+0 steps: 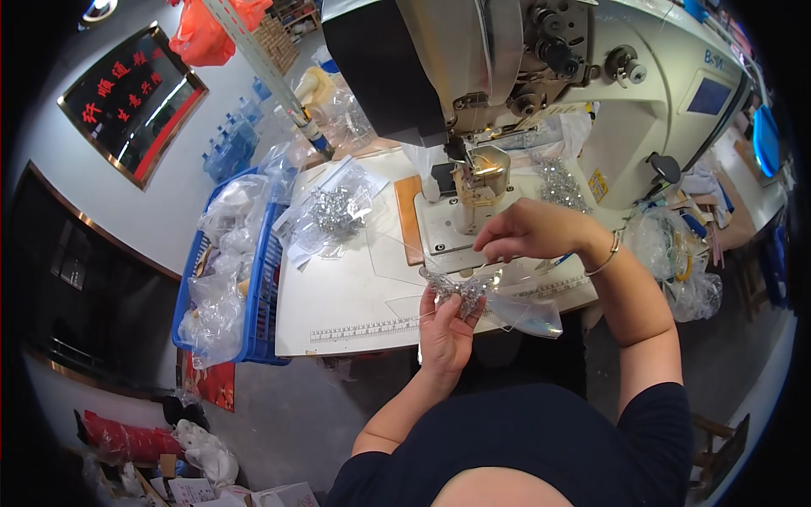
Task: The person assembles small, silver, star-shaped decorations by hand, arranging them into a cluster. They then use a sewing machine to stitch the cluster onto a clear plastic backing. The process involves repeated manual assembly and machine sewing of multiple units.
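Note:
My left hand [446, 334] is closed around a sparkling silver beaded piece [456, 291], held over the front edge of the sewing table. Just above it my right hand [528, 230] is raised, thumb and fingers pinched together. Whatever is between those fingertips is too fine to make out. A clear plastic piece [528, 314] juts out to the right of the beaded piece. Behind my hands stands a sewing machine [659, 93], with its metal clamp [486, 173] over the bed.
On the white tabletop [338, 291] lie a printed ruler strip [363, 329], a plastic bag of silver beaded pieces [334, 211] and a wooden strip [409, 220]. More silver beads [562, 182] are heaped at right. A blue basket [263, 287] full of plastic bags adjoins the table's left side.

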